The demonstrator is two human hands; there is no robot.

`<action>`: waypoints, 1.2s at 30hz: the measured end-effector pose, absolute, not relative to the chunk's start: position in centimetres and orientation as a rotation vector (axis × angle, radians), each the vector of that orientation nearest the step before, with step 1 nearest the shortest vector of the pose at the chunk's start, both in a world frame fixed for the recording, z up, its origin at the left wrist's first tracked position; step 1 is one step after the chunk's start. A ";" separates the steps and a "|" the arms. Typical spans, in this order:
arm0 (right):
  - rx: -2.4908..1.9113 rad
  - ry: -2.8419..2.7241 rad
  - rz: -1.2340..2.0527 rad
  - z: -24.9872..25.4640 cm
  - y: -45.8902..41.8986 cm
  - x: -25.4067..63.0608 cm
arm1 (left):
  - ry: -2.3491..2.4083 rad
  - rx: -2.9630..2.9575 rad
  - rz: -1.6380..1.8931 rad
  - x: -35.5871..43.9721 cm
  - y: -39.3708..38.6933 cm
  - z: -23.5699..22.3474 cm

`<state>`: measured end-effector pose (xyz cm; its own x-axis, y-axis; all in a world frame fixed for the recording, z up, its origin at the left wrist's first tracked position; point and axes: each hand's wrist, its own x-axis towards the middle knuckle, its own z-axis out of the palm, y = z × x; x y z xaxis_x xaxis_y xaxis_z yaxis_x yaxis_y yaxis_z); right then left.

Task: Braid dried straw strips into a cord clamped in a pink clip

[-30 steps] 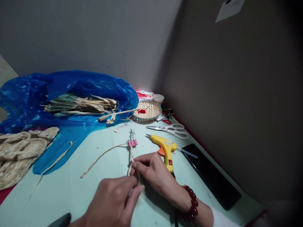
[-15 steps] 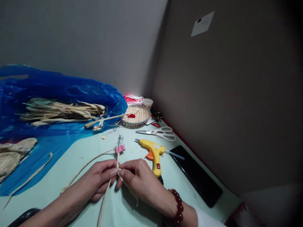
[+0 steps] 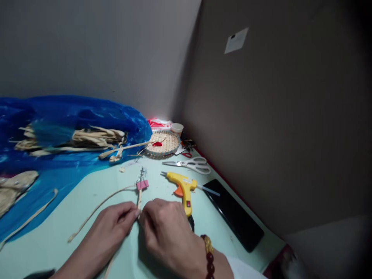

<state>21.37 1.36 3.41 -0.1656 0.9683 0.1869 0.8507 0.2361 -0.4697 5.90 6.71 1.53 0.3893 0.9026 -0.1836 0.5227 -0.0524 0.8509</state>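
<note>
A short braid of pale straw-like strands (image 3: 140, 197) runs down from a pink binder clip (image 3: 142, 185) on the table. My left hand (image 3: 114, 223) pinches the braid's lower end between thumb and forefinger. Just to its right, my right hand (image 3: 171, 232) is closed with knuckles up, its fingertips at the same spot; the strand in them is mostly hidden. One loose strand (image 3: 101, 205) curves from the clip down to the left. Another tail (image 3: 109, 267) hangs out below my left hand.
Right of my hands lie a yellow glue gun (image 3: 184, 186), scissors (image 3: 197, 164) and a black phone-like slab (image 3: 235, 217). Behind are a round woven tray (image 3: 167, 141) and a white cup (image 3: 177, 128). Blue plastic (image 3: 72, 162) with a dried fibre bundle (image 3: 99, 137) covers the left.
My right hand has turned knuckles-up and its fingers have curled in beside the braid. My left hand keeps its pinch, slightly lower. The whole view has shifted a little.
</note>
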 end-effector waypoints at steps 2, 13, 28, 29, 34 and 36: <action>-1.626 -2.033 0.494 3.7 1.2 21.3 | 1.211 1.703 0.487 5.8 6.7 1.6; -1.392 -2.463 0.268 2.5 0.2 20.7 | 1.024 1.258 0.520 5.3 6.6 2.3; -1.207 -1.550 1.481 1.0 3.3 21.8 | 1.022 1.343 0.494 5.5 6.5 2.2; -1.258 -1.586 1.408 0.9 3.3 21.8 | 1.037 1.398 0.509 5.6 6.5 2.2; -1.419 -1.740 1.102 1.8 3.1 21.5 | 1.191 1.784 0.560 6.0 5.8 2.3; -1.410 -1.777 1.064 2.0 3.1 21.5 | 1.252 1.869 0.540 6.0 5.6 2.3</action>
